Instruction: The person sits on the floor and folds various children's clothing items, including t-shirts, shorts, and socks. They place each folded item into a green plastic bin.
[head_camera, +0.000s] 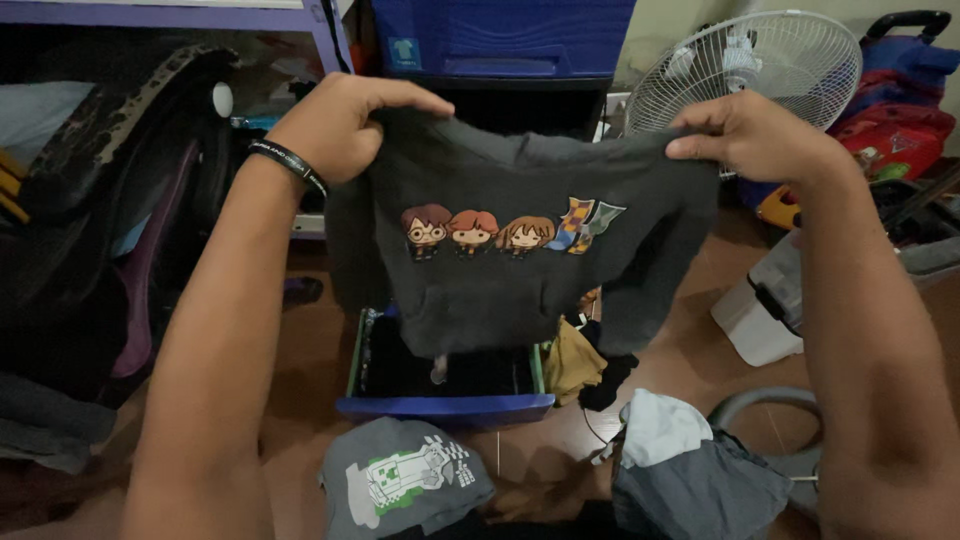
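Both hands hold up a dark grey hooded sweatshirt (520, 250) by its top edge, spread flat in the air above the floor. The left hand (340, 125) has its fingers (415, 98) clenched over the garment's upper left corner, and a black wristband (288, 162) circles that wrist. The right hand (760, 135) pinches the upper right corner, fingers (700, 145) closed on the cloth. The front of the sweatshirt faces the camera and carries a row of three small cartoon heads and two striped scarves across the chest (a front pouch pocket shows below them).

Directly beneath the hanging garment, an open blue drawer (445, 405) sits on the brown floor (320, 350), dark cloth inside it. Just right of the drawer lie a mustard-yellow cloth (572, 362) and a black one touching it. Near the bottom edge of the view, a folded grey shirt with a green and white print (405, 485) lies in front of the drawer, and a bundle of grey and pale blue clothing (680, 465) lies to its right.

Behind the right hand stands a white fan (770, 60). A blue plastic storage box (500, 40) is at the back, above the sweatshirt, and dark bags (110, 210) are stacked along the left side.
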